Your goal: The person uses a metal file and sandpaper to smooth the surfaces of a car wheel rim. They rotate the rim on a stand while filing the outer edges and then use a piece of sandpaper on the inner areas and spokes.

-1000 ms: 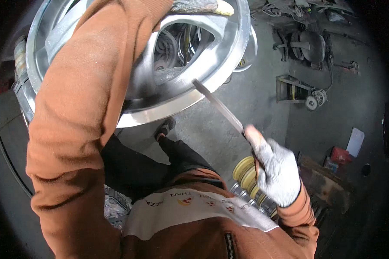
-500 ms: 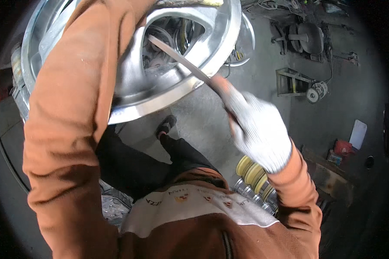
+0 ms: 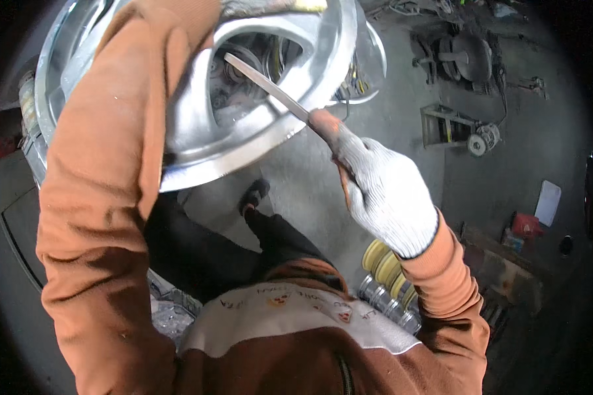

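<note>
A shiny silver wheel rim (image 3: 244, 141) stands tilted in front of me at the upper left. My right hand (image 3: 385, 191), in a white knit glove, grips the orange handle of a long flat metal file (image 3: 267, 85). The file's tip reaches into an opening between the rim's spokes. My left arm in an orange sleeve stretches up across the rim. My left hand (image 3: 270, 6), gloved, rests on the rim's top edge and is mostly cut off by the frame.
Grey concrete floor lies to the right with a small wheeled metal stand (image 3: 458, 128) and dark machine parts (image 3: 458, 56). Yellow discs on metal cylinders (image 3: 385, 276) sit by my right elbow. A red object and a white sheet (image 3: 547, 203) lie at the far right.
My right hand has swung the file up and left, from pointing at the rim's lower edge to reaching into the spoke opening. The left arm stayed across the rim.
</note>
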{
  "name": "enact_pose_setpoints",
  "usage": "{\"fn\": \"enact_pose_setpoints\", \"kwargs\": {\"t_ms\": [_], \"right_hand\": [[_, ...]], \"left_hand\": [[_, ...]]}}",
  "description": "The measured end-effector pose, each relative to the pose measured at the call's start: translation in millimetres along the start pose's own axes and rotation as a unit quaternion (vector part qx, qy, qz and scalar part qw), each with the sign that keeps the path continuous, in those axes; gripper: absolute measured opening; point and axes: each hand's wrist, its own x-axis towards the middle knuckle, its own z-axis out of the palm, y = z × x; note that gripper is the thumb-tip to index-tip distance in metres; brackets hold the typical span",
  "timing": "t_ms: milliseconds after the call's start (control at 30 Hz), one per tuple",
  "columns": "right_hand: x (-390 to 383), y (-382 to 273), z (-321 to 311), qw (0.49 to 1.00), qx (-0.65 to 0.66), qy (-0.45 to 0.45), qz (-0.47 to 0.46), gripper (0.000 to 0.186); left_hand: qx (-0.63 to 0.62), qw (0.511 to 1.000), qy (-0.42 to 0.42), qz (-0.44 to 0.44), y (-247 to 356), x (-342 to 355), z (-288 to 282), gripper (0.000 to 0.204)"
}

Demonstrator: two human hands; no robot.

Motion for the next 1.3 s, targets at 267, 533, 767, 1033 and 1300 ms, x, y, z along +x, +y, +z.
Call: {"fn": "enact_pose_setpoints", "kwargs": {"t_ms": [267, 533, 767, 1033, 1300], "right_hand": [[-12.3, -7.6, -16.0, 0.998, 0.011, -0.036, 0.055, 0.056], [-70.8, -18.1, -44.5, 0.991, 0.002, -0.103, 0.09, 0.069], [-8.7, 7.4, 4.3, 0.999, 0.015, 0.035, -0.035, 0.069], [-25.3, -14.2, -23.5, 0.99, 0.002, -0.115, 0.08, 0.065], [-55.4, -29.4, -52.6, 0.982, -0.031, -0.175, 0.055, 0.085]], "left_hand": [[0.02, 0.992, 0.098, -0.08, 17.2, -15.6, -2.4, 0.058], [0.018, 0.995, 0.082, -0.053, 17.1, -30.6, -8.9, 0.058], [-0.002, 0.998, 0.059, -0.015, 7.3, -10.6, 0.8, 0.055], [0.027, 0.99, 0.135, -0.012, 9.8, -15.7, 10.6, 0.057], [0.004, 0.998, 0.06, 0.012, 2.4, -21.7, -2.6, 0.061]]}}
